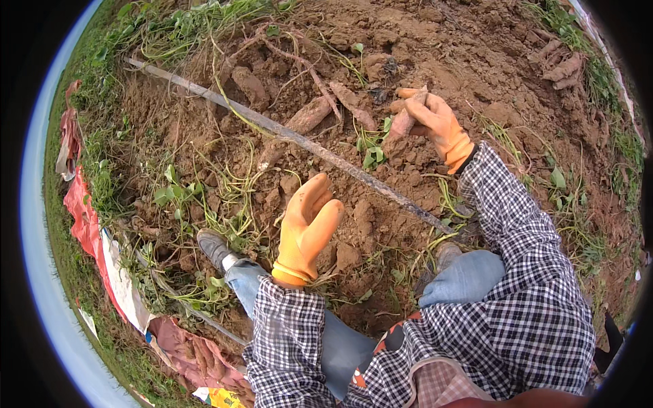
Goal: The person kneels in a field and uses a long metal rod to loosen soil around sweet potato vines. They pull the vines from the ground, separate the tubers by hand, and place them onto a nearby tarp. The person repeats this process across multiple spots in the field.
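Both hands wear orange work gloves. My right hand (433,120) grips a soil-covered sweet potato (400,125) just above the loosened earth. My left hand (308,229) is raised over the soil between my feet, palm partly turned inward, fingers slightly curled and apart from the thumb, with nothing in it. Beyond it, a reddish sweet potato (309,115) lies in the dirt, and a longer one (353,105) rests to its right near a pulled vine root (319,84). Another earthy tuber (250,86) lies farther up and left.
A long muddy pole (326,153) crosses the ground diagonally in front of me. Green vines (178,194) tangle around my left shoe (213,247). Red and white sacks (120,275) line the left edge. More sweet potatoes (563,71) are piled at upper right.
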The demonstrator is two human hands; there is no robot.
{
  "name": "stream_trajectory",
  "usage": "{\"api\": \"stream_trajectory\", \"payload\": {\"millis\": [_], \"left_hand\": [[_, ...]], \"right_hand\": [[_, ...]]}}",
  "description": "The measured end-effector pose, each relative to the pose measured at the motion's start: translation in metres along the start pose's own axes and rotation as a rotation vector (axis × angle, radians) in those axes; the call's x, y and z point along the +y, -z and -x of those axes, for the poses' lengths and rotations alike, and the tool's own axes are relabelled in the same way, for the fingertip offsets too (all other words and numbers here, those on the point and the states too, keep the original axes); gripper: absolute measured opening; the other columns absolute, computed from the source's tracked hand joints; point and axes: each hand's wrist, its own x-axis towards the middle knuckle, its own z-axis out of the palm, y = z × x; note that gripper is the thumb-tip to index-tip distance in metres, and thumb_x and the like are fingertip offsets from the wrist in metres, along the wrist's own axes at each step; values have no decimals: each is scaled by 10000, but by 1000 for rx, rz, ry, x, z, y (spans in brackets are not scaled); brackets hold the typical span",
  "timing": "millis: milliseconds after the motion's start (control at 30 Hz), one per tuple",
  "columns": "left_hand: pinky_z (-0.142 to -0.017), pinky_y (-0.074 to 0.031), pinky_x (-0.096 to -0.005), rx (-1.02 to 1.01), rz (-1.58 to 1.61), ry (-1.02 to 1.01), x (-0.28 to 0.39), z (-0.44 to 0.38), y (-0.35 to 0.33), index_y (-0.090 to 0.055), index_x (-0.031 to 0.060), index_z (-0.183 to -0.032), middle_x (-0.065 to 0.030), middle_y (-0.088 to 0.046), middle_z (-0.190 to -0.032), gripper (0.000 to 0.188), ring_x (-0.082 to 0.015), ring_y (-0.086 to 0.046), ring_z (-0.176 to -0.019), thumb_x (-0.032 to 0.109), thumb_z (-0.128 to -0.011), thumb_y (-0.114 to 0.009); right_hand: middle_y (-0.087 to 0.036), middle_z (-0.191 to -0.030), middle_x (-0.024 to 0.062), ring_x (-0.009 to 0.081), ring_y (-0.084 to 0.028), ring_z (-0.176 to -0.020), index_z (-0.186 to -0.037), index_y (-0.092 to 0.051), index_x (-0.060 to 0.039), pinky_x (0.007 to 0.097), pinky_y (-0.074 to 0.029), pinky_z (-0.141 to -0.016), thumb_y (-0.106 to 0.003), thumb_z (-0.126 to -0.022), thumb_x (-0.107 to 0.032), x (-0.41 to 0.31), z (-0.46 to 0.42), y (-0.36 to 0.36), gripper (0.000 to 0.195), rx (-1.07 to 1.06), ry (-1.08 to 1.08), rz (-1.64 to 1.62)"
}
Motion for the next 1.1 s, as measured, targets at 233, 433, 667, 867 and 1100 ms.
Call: {"api": "stream_trajectory", "payload": {"millis": [233, 433, 667, 867, 1100], "left_hand": [[-756, -544, -273, 29, 59, 200, -25, -17, -20, -575, -9, -1263, -64, -698, -1025, 376, -140, -669, -844, 185, -957, -676], [-691, -558, -303, 203, 304, 261, 2, 2, 14, -648, 9, -1105, -76, -706, -874, 289, -156, -663, -732, 230, -939, -732], [-864, -565, -385, 218, 383, 243, -16, 6, 38, -666, 6, -1112, -86, -723, -924, 252, -220, -694, -922, 235, -1007, -676], [-1060, -532, -507, 206, 716, 157, -24, -14, 24, -592, 37, -1361, -168, -641, -1408, 457, -287, -601, -1326, 114, -925, -707], [-1112, -483, -513, 117, 802, 126, -47, -16, 13, -562, 62, -1409, -135, -622, -1394, 457, -292, -587, -1320, 183, -976, -644]], "right_hand": [[-694, -1317, 138, 248, -644, -1255, -1451, -553, 21, 381, -475, -1122, -624, -1066, -283, 50, 12, -92, 496, -454, -13, 46], [-340, -1651, 236, 403, -488, -1425, -1669, -195, -110, 475, -439, -1166, -616, -995, -327, 102, -80, -64, 824, 112, -75, 1439], [-416, -1618, 255, 423, -548, -1367, -1674, -244, -159, 465, -499, -1108, -756, -837, -72, 82, -136, -38, 985, 198, -314, 928], [-509, -1535, 250, 339, -536, -1381, -1600, -364, -21, 398, -442, -1153, -848, -821, -272, 99, -56, -12, 951, 123, 45, 539], [-553, -1453, 333, 449, -613, -1283, -1649, -220, -42, 438, -503, -1091, -764, -861, -347, 23, 56, -123, 1005, -533, 62, 802]]}}
